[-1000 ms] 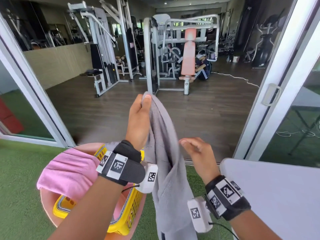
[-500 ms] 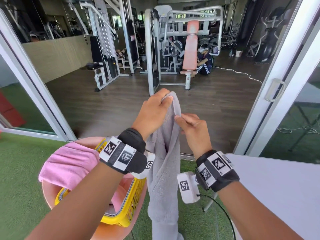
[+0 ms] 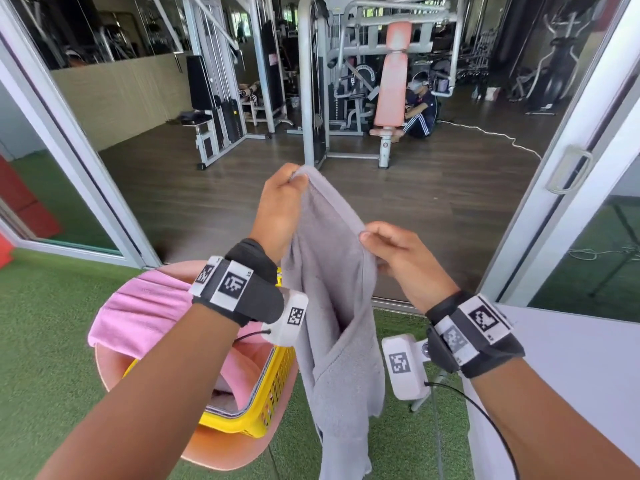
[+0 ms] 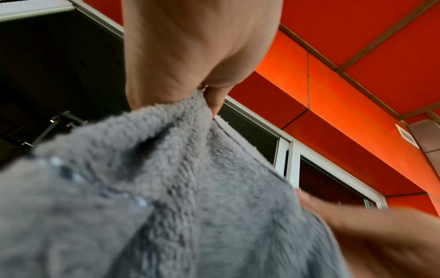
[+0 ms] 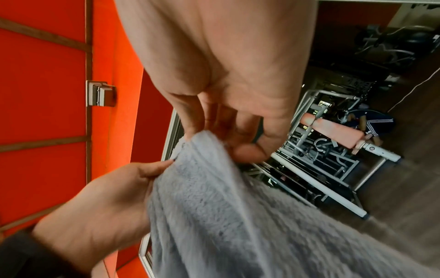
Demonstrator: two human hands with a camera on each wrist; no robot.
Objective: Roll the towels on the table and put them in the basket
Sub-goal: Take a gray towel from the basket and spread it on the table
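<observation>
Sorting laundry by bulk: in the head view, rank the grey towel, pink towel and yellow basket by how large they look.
1. grey towel, nearest the camera
2. pink towel
3. yellow basket, mostly hidden, so its place is unsure

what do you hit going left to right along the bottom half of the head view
pink towel → yellow basket → grey towel → right hand → white table

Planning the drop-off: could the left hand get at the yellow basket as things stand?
Probably yes, but not free: the left hand pinches the grey towel up high. The yellow basket sits open just below that forearm, pink towel draped over its far side.
</observation>
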